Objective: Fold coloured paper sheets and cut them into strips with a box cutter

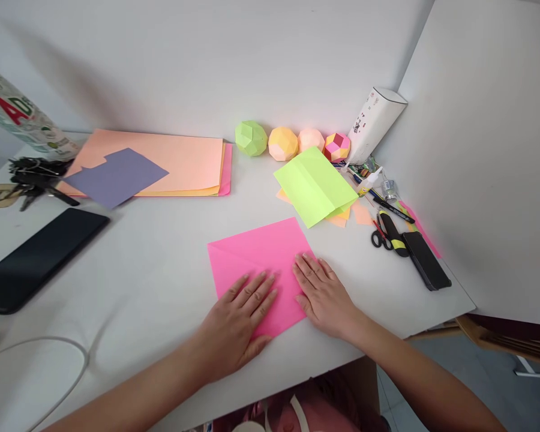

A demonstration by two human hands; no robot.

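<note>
At the frame's left, a flat black rectangular device (45, 258) lies below dark bunched keys (38, 175); a thin white cable (87, 355) curves lower left. Black-handled scissors (382, 239) lie right of centre.

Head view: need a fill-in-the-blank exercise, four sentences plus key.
1. The left hand and right hand touch a sheet coloured ____.
2. The paper balls in the row number ____.
3. The leftmost ball is ____.
4. The scissors have ____ handles.

Missing words: pink; four; green; black.
</note>
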